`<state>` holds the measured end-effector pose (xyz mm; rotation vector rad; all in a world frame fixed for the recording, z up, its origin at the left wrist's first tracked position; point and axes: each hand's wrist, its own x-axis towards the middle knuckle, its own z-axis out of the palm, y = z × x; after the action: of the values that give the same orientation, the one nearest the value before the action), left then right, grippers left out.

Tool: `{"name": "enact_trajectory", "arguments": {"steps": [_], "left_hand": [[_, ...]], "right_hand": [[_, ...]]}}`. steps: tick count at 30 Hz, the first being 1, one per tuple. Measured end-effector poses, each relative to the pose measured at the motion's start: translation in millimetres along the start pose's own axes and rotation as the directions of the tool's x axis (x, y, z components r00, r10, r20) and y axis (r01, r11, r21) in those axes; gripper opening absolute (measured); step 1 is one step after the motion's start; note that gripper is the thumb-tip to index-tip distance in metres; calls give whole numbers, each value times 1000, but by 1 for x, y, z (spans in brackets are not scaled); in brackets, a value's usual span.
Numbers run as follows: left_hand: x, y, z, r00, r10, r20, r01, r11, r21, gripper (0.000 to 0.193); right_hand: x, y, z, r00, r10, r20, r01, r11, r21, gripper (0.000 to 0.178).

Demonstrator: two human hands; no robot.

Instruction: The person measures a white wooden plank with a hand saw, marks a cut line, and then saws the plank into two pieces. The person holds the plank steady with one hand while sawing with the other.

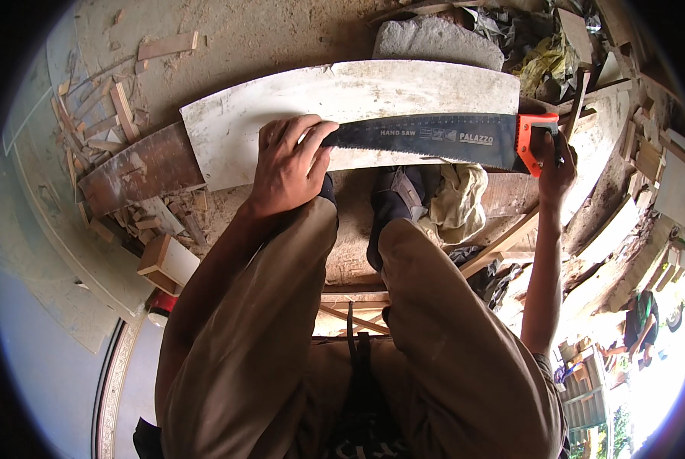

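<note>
A hand saw (427,138) with a long dark blade and an orange-and-black handle lies level across my view. My right hand (558,167) is closed round its handle at the right. At the other end, the fingers and thumb of my left hand (295,162) close on the blade's narrow tip. The toothed edge faces toward me. Behind and beneath the saw is a stained white board (358,86), its near edge by my feet. A brown wooden plank (140,170) shows past the board's left end.
A grey concrete block (437,43) sits beyond the board. Wood offcuts (122,113) litter the left floor, with a small wooden box (166,264) nearer. A pale cloth (459,200) lies by my right foot. Scrap wood (649,162) piles up at right; another person (642,327) is farther off.
</note>
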<state>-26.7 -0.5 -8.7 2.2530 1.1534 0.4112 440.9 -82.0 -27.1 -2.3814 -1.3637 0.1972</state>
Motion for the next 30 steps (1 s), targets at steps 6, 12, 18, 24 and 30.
{"name": "enact_trajectory", "arguments": {"steps": [6,12,18,24,30], "left_hand": [[-3,-1,2,1000,-3,-17,3,1000,8,39],[-2,0,2,1000,-5,-19,6,1000,11,39],[-1,0,2,1000,-6,-20,6,1000,11,39],[-1,0,2,1000,-2,-15,2,1000,11,39],[1,0,5,998,7,-65,-8,1000,-16,44]], "right_hand": [[-1,0,0,999,35,2,-35,999,21,34],[-1,-3,-1,999,47,13,-47,999,8,35],[-1,-7,-4,995,97,39,-96,995,-9,37],[-2,3,-2,998,41,49,-46,995,91,32],[8,27,-15,953,193,232,-245,945,218,25]]}}
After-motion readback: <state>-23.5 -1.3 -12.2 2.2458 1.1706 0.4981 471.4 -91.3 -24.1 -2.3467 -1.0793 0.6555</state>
